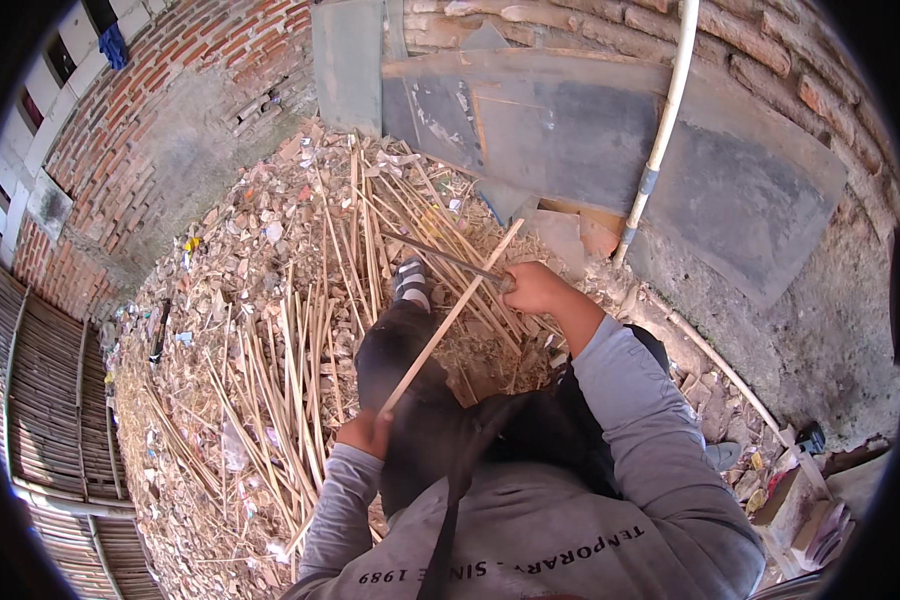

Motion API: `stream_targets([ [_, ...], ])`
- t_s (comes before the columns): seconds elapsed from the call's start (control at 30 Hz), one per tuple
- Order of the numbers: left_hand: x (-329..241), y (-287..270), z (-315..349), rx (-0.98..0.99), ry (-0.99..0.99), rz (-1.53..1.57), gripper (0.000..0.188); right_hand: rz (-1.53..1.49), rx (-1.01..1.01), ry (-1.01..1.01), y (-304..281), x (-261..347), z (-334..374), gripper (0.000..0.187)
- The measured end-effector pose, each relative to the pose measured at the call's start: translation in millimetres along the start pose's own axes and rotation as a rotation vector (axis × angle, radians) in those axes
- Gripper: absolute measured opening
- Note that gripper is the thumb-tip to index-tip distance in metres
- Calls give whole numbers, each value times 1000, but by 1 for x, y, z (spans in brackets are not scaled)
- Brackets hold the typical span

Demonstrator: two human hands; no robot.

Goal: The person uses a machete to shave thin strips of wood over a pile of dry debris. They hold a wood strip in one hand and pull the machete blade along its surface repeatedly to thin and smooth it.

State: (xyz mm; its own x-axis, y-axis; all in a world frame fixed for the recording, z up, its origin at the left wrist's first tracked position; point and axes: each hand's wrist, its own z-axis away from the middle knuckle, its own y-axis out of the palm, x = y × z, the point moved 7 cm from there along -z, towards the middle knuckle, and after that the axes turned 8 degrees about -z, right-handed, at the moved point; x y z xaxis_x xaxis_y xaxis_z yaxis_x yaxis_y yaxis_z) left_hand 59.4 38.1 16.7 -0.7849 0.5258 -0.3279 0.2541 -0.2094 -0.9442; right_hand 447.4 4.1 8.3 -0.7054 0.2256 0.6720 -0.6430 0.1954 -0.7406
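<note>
My left hand (366,433) is closed around the lower end of a long, pale bamboo strip (436,338). The strip slants up and away to the right, over my dark trouser leg. A long, thin-bladed knife (440,254) is gripped by its handle in my right hand (534,288). Its blade points left and crosses the strip near the upper end; whether the edge bites into the strip I cannot tell. Just beyond the blade lies a bundle of similar bamboo strips (425,213) on the ground.
More bamboo strips (288,375) lie to the left on rubble-strewn ground (232,255). My sandalled foot (411,283) rests ahead. Grey panels (580,130) lean on a brick wall behind a white pipe (662,130). A bamboo slat screen (50,400) stands far left.
</note>
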Motion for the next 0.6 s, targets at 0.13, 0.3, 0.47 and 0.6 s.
stream_targets([
  [0.13,0,0,-1,-30,18,32,47,57,41,-3,-4,13,9,31],
  [0.3,1,2,-4,-4,28,27,48,98,111,-63,10,21,15,30],
  [0.47,2,1,-2,-20,36,66,48,109,126,-85,6,35,17,32],
  [0.6,2,3,-4,-30,37,45,48,65,58,-99,0,23,11,31],
])
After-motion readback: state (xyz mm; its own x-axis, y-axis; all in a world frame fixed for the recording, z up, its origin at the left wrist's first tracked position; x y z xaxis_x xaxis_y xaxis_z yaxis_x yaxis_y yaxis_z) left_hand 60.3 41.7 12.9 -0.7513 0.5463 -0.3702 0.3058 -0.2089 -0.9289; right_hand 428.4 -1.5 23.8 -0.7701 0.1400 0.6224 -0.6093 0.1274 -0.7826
